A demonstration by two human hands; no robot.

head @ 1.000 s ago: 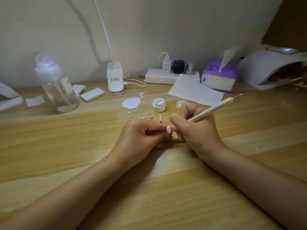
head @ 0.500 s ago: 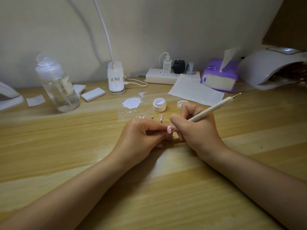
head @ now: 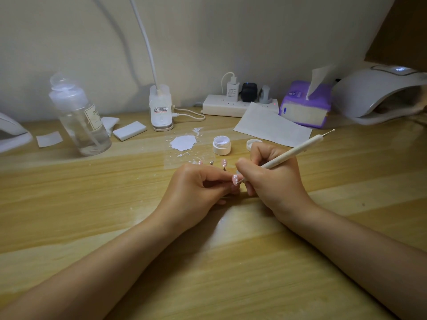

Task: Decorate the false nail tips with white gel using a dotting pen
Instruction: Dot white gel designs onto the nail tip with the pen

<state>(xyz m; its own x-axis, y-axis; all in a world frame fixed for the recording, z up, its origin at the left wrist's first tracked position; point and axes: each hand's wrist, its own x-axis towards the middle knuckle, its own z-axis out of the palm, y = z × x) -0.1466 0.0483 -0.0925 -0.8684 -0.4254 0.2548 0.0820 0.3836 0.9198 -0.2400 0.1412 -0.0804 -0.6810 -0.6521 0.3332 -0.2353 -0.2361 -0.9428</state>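
My left hand [head: 198,188] pinches a small stand that carries a pink false nail tip [head: 235,180] with white dots on it. My right hand [head: 272,181] grips a white dotting pen [head: 291,153] like a pencil, its lower tip touching that nail tip. Two more pink nail tips on stands [head: 223,163] stand just behind my hands. An open white gel jar [head: 221,145] sits behind them, with a blob of white gel [head: 183,143] on a clear sheet to its left.
The jar's lid [head: 253,143] lies beside my right hand. A clear bottle [head: 80,116], white pads [head: 129,130], a lamp base [head: 161,109], a power strip [head: 231,106], a paper sheet [head: 272,124], a purple tissue pack [head: 305,105] and a nail lamp [head: 381,93] line the desk's back.
Both hands stay almost still. The pen tip has shifted slightly on the nail tip held by my left hand.
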